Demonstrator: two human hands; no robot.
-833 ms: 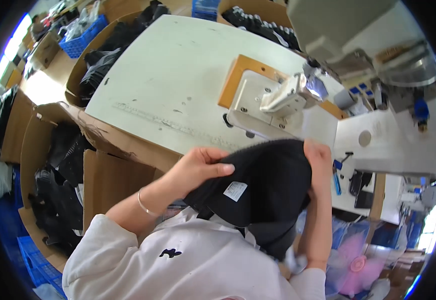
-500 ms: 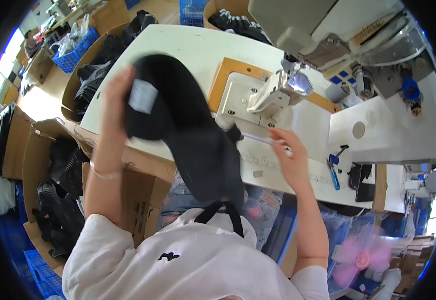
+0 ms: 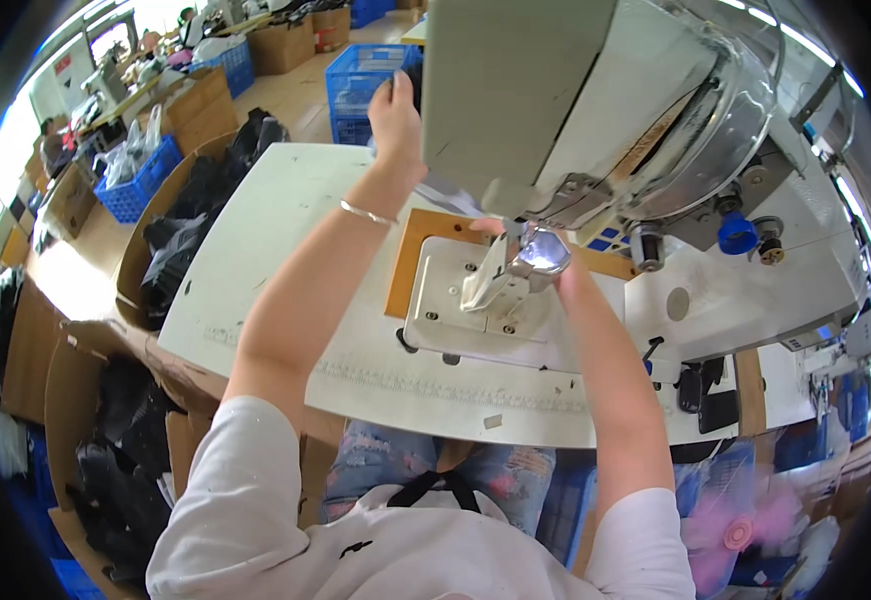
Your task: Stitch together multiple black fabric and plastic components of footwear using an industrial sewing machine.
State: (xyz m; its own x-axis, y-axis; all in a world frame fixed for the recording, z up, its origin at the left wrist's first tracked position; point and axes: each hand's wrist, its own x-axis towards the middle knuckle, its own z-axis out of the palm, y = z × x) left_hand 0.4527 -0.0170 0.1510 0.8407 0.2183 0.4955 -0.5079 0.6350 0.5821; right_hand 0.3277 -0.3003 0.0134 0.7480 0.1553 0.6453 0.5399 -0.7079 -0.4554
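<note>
My left hand (image 3: 396, 125) is raised beyond the far side of the sewing machine head (image 3: 516, 100), its fingers curled at a dark edge that is mostly hidden behind the head. What that edge belongs to cannot be made out. Beneath my left wrist a pale strip (image 3: 451, 195) slants toward the machine. My right hand (image 3: 569, 272) reaches behind the presser foot (image 3: 486, 283), and the machine covers most of it; a fingertip shows left of the lit metal part. The machine's metal plate (image 3: 446, 310) lies bare, framed by an orange-brown board (image 3: 403, 270).
The white table (image 3: 256, 250) spreads left and in front, with a ruler strip along its near edge. Cardboard boxes of black pieces (image 3: 121, 430) stand at left. Blue crates (image 3: 356, 75) are behind. A dark phone-like object (image 3: 718, 410) lies at right, above a pink fan (image 3: 736, 530).
Both hands have moved forward and up, to the far side of the machine. The black fabric piece my left hand held over the table's front is out of plain sight. My view has shifted.
</note>
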